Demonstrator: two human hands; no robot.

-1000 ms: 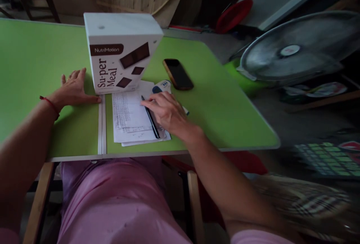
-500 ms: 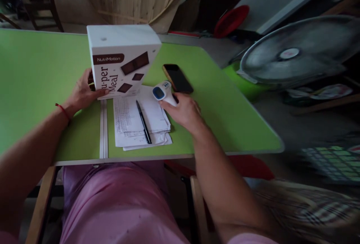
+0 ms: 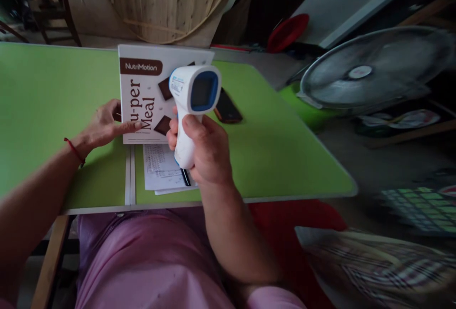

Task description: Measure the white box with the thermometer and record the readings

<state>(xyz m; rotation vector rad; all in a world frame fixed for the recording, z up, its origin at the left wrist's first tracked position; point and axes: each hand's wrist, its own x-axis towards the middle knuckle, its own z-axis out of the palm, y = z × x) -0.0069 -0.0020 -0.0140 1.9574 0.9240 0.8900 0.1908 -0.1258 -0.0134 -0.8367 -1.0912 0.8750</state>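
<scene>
My left hand (image 3: 107,123) grips the lower left edge of a white NutriMotion box (image 3: 137,93), thumb on its printed front and fingers behind. The box stands upright on the green table. My right hand (image 3: 210,150) is wrapped around the handle of a white and blue infrared thermometer (image 3: 187,98), raised in front of the box with its dark screen facing me. It hides part of the box's front. Below, a stack of papers (image 3: 156,176) lies on the table with a black pen (image 3: 185,177) on it, mostly covered by my right hand.
A phone (image 3: 227,108) lies behind my right hand on the green table (image 3: 285,157). To the right of the table stands a large fan (image 3: 370,71). A plaid bag (image 3: 384,271) is at the lower right, and a wooden chair (image 3: 53,14) at the far left.
My right hand has lifted the thermometer from beside the phone, up and left in front of the box. The box has tilted so its front faces me more squarely, my left hand still on it.
</scene>
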